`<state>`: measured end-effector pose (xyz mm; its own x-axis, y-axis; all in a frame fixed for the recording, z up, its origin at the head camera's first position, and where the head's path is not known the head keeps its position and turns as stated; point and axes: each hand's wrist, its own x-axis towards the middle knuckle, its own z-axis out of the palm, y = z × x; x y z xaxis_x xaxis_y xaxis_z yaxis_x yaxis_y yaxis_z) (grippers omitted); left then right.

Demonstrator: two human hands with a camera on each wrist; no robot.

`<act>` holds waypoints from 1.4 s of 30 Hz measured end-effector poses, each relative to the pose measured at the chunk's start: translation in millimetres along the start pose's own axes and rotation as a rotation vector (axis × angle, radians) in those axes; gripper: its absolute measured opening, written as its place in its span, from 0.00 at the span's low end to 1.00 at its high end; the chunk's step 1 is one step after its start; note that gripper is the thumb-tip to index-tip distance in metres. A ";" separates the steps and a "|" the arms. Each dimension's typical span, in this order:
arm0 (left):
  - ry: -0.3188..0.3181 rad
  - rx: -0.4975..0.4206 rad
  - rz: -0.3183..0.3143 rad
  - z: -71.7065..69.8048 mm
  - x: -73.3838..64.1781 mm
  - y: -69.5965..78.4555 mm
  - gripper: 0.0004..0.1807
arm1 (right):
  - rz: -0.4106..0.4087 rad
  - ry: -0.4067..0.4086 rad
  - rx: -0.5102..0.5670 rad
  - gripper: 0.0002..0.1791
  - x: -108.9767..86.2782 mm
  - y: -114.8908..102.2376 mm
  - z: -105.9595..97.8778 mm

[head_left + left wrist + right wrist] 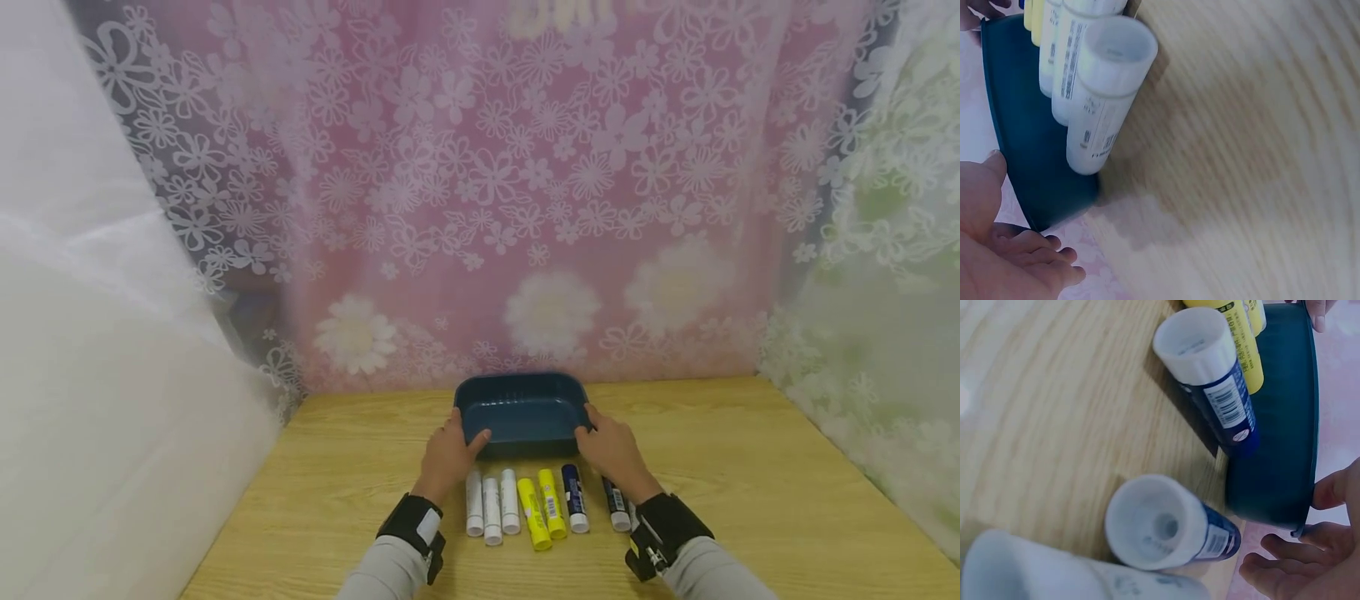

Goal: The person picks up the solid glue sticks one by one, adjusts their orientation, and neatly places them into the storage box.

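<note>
A dark teal tray [525,449] sits at the far side of the table, with nothing inside it. My left hand [447,457] grips its left end, thumb on the rim and fingers outside, as the left wrist view shows. At the opposite end, my right hand [617,454] pinches the rim [1314,456] between thumb and fingers. Nearer to me lies a row of glue sticks: three white glue sticks [491,510], two yellow glue sticks [534,515] and two dark blue glue sticks [575,498]. Another white glue stick [1079,572] is mostly hidden by my right wrist in the head view.
The wood-grain table [337,517] runs back to a pink flowered curtain [450,208] just behind the tray. A white sheet [120,375] hangs at the left side, and a green and white flowered sheet [885,375] at the right.
</note>
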<state>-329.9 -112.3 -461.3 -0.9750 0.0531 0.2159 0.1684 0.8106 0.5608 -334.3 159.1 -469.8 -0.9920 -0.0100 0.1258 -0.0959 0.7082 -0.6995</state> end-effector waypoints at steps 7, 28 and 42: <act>0.021 -0.075 0.006 6.4 -5.3 1.5 0.44 | 0.011 0.038 -0.005 0.33 -5.1 1.3 -4.0; 0.071 -0.155 -0.023 15.4 -20.1 3.7 0.45 | 0.030 0.076 0.004 0.33 -18.1 2.5 -5.9; 0.091 -0.162 -0.007 23.0 -20.1 -2.8 0.43 | 0.057 0.045 0.031 0.33 -27.1 0.2 -9.9</act>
<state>-314.1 -102.2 -485.6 -0.9604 -0.0112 0.2785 0.1898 0.7056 0.6827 -306.7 166.5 -466.4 -0.9913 0.0624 0.1159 -0.0421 0.6843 -0.7279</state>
